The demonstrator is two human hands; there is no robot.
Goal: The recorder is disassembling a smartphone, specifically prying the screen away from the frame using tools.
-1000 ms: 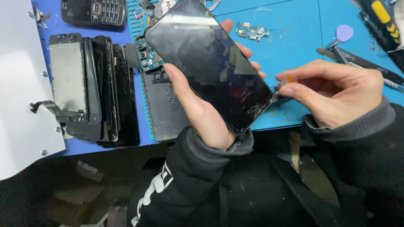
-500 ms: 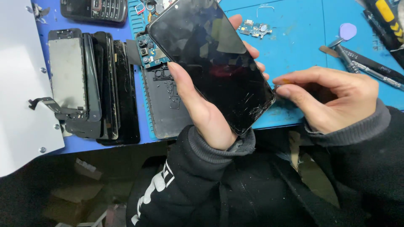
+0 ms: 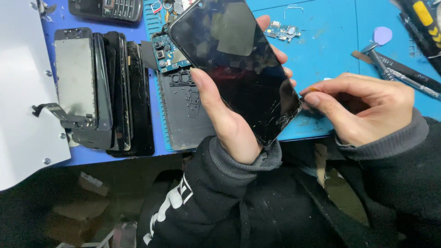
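The left hand (image 3: 229,124) is gripping the phone (image 3: 234,69) by its long edges, fingers clenched round it, tilted above the worktop (image 3: 330,59). The right hand (image 3: 363,108) is pinching a small tool, barely visible, against the cracked lower corner. Judgement: keep the tool shallow at the seam and the phone braced, sparing the cracked glass

Stack of phone screens (image 3: 103,92), keypad phone (image 3: 105,8), purple pick (image 3: 382,35), small circuit board (image 3: 281,31), blue mat (image 3: 330,59)
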